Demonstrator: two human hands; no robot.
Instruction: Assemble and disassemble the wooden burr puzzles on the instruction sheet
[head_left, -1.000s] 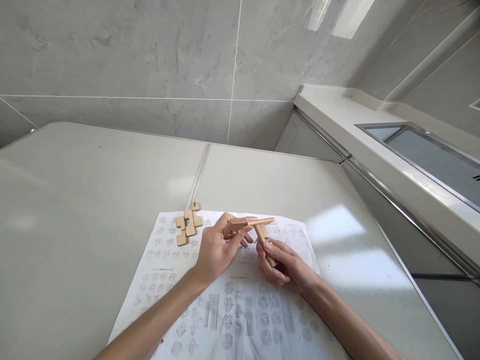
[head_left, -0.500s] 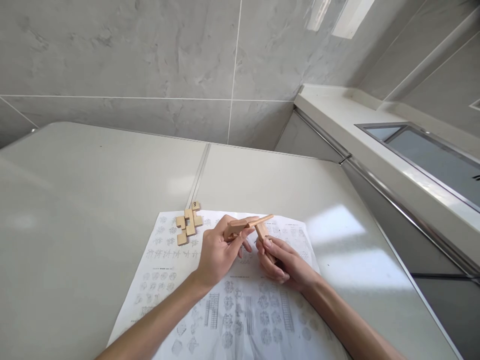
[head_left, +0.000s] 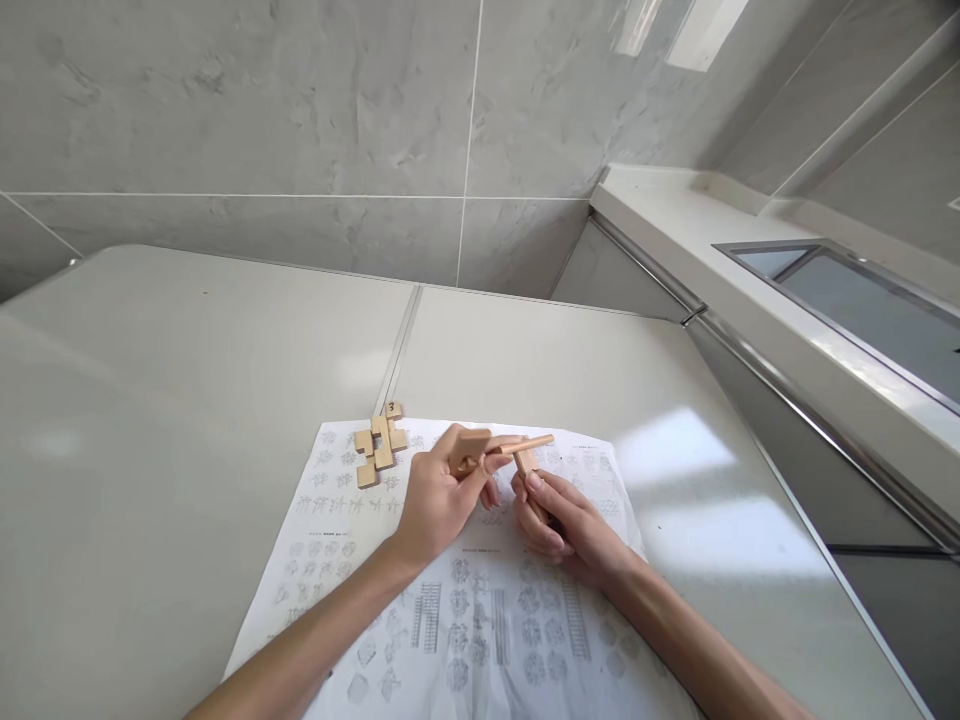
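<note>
- Over the far half of the white paper sheet printed with grey diagrams [head_left: 480,620], both hands are raised close together, fingertips almost meeting.
- Left hand [head_left: 439,498]: the grip is pressed together, thumb and fingers pinching a pale wooden notched bar [head_left: 480,447] by its thicker left end. The bar lies roughly level. Its thin end points to the person's right, past the fingertips of the other hand.
- Right hand [head_left: 568,522]: the grip is closed, thumb and forefinger pinching a short pale wooden block [head_left: 527,463]. The block stands tilted with its lower part hidden among the fingers. Its upper end meets the underside of the bar; whether the two are interlocked or merely touching cannot be told.
- Cluster of pale wooden puzzle pieces [head_left: 377,452]: lying flat at the far left corner of the sheet, near the left hand and apart from it.
- Small wooden cube marked "3" [head_left: 392,409]: at the far edge of the cluster, touching it.
- Sheet: lies flat on the pale grey bench [head_left: 187,400]. Its near part passes under both forearms and runs out of view.
- Bench: a straight seam runs from its far edge down toward the cluster.
- Surroundings: grey marbled wall tiles [head_left: 225,100] stand behind the bench. A white ledge [head_left: 750,270] carrying a dark framed panel [head_left: 862,310] runs along the right side.
</note>
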